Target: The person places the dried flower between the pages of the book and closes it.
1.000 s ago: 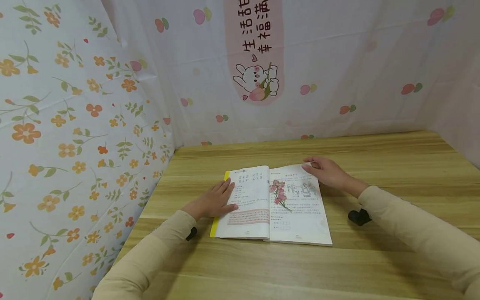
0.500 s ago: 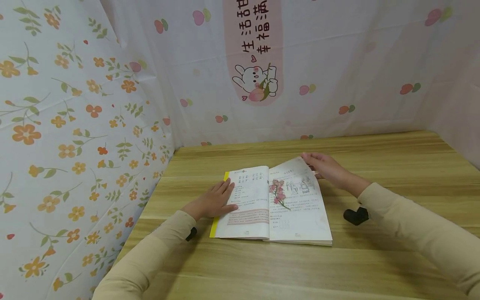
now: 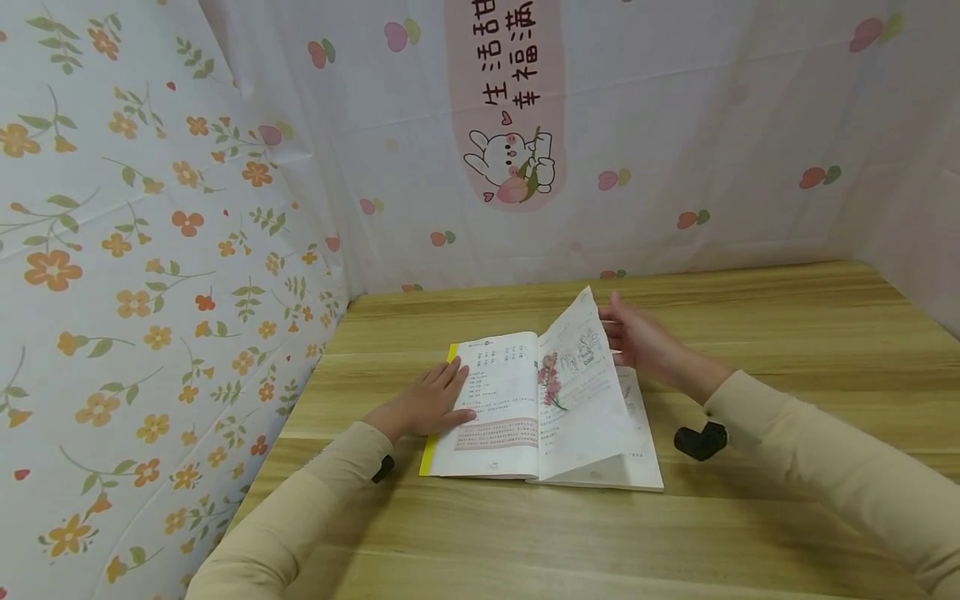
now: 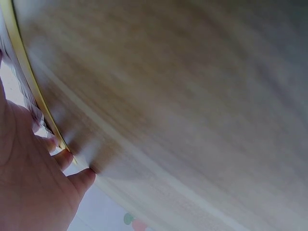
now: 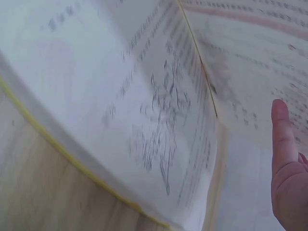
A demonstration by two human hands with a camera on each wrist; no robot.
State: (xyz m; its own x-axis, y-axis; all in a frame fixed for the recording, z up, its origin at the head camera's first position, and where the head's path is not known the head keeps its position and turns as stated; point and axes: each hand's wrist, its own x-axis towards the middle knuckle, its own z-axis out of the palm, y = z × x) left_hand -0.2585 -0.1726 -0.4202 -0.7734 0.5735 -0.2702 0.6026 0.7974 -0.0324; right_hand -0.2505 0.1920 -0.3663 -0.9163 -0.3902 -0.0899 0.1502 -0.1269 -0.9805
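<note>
An open book (image 3: 495,367) with printed pages and a yellow cover edge lies on the wooden table. My left hand (image 3: 423,404) rests flat on its left margin, fingers extended; the left wrist view shows its fingertips at the yellow edge (image 4: 36,84). One right-hand leaf (image 3: 581,417), with pink flowers and a line drawing, stands raised and bent leftward, its top corner up. My right hand (image 3: 652,346) is at that leaf's outer edge, fingers partly behind it and thumb pointing up. In the right wrist view the thumb (image 5: 284,139) is straight, and another page with a drawing (image 5: 166,110) lies below.
The wooden table (image 3: 465,533) extends around the book on every side. A flower-patterned cloth (image 3: 150,292) hangs at the left, and a pale curtain (image 3: 660,108) with a rabbit picture closes off the back. A black device (image 3: 701,440) sits under the right wrist.
The right hand has moved slightly left, and the right-hand leaf has gone from lying nearly flat to raised and bent leftward, uncovering the page beneath. The left hand has stayed in place.
</note>
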